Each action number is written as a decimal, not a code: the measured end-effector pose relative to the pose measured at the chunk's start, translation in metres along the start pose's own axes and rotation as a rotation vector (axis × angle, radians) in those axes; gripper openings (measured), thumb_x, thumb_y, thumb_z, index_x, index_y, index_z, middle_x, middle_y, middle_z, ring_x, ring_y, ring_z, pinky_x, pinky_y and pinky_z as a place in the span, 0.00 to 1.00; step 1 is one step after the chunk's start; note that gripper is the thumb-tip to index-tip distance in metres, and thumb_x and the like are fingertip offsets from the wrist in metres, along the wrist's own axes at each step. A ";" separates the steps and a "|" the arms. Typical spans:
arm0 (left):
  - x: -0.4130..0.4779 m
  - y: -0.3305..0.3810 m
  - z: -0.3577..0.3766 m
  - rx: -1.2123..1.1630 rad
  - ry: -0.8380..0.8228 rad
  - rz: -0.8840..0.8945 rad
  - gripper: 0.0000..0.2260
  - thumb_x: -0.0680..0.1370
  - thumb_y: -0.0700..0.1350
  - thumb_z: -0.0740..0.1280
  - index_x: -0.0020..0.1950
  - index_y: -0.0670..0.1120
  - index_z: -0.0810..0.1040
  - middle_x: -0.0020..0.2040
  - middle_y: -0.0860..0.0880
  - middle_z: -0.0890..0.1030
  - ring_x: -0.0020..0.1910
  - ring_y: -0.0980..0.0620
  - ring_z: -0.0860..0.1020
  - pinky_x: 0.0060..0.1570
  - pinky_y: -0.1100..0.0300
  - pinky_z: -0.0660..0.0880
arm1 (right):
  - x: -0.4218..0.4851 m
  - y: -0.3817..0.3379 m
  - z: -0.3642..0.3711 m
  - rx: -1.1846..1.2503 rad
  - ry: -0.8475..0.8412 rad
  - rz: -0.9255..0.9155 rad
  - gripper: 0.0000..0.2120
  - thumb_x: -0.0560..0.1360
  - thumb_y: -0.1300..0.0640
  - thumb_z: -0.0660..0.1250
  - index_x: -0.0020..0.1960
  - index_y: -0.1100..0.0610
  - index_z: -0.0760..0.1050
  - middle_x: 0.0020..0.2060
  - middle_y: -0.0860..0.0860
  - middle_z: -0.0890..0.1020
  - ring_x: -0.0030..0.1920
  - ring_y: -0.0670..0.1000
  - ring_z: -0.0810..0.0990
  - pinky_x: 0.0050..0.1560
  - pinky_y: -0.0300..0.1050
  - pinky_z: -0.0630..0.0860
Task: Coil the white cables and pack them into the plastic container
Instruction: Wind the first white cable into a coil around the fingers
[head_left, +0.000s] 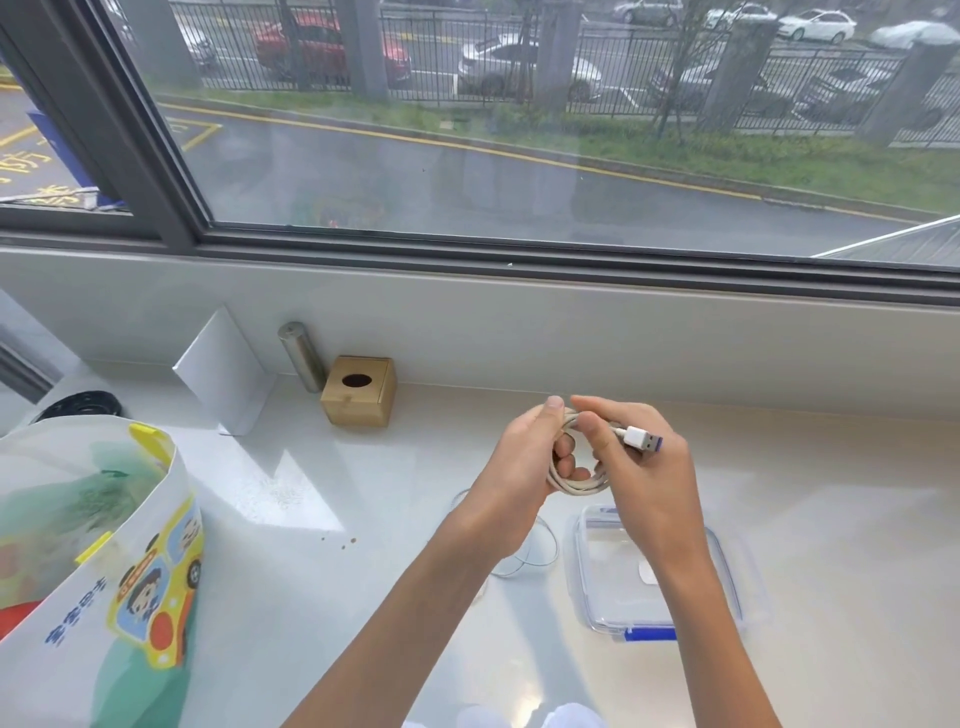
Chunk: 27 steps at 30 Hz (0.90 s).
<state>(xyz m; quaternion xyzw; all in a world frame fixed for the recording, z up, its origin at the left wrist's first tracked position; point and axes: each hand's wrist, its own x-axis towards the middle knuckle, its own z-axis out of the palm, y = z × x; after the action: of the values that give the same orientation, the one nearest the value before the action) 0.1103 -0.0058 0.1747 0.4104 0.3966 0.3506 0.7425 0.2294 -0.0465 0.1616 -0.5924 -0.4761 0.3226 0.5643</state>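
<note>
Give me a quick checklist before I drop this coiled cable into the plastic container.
1. Coil gathered: white cable looped between left hand and right hand. Ok.
2. Loose end tucked: USB plug sticks out past the right fingers. Not ok.
3. Plastic container open, on the counter below the hands. Ok.
4. Room inside: a small white item lies there, partly hidden by the right forearm. Cannot tell.
5. Second cable lies loose on the counter, uncoiled. Not ok.
</note>
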 end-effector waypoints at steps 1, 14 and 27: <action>0.000 0.000 -0.003 0.024 -0.008 0.006 0.14 0.85 0.46 0.53 0.48 0.41 0.74 0.36 0.47 0.68 0.31 0.53 0.67 0.45 0.54 0.73 | 0.001 0.001 -0.003 0.006 -0.007 0.008 0.07 0.77 0.56 0.71 0.52 0.46 0.85 0.50 0.47 0.84 0.46 0.44 0.83 0.39 0.32 0.76; -0.003 0.010 -0.028 0.209 -0.116 0.079 0.11 0.78 0.40 0.69 0.58 0.37 0.82 0.54 0.35 0.83 0.53 0.43 0.82 0.61 0.46 0.77 | 0.001 0.008 -0.015 0.175 -0.090 0.090 0.12 0.76 0.50 0.72 0.58 0.43 0.83 0.41 0.44 0.85 0.32 0.46 0.76 0.37 0.36 0.76; -0.006 0.000 -0.028 0.129 0.120 0.199 0.05 0.77 0.39 0.71 0.51 0.39 0.83 0.43 0.42 0.85 0.39 0.47 0.82 0.46 0.55 0.82 | 0.003 0.012 -0.016 0.226 0.110 0.071 0.06 0.75 0.55 0.73 0.52 0.52 0.85 0.40 0.50 0.87 0.34 0.48 0.85 0.35 0.35 0.79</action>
<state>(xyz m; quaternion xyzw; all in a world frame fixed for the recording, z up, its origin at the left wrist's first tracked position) 0.0832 -0.0016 0.1669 0.4729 0.4191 0.4203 0.6512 0.2478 -0.0488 0.1531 -0.5583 -0.3837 0.3608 0.6410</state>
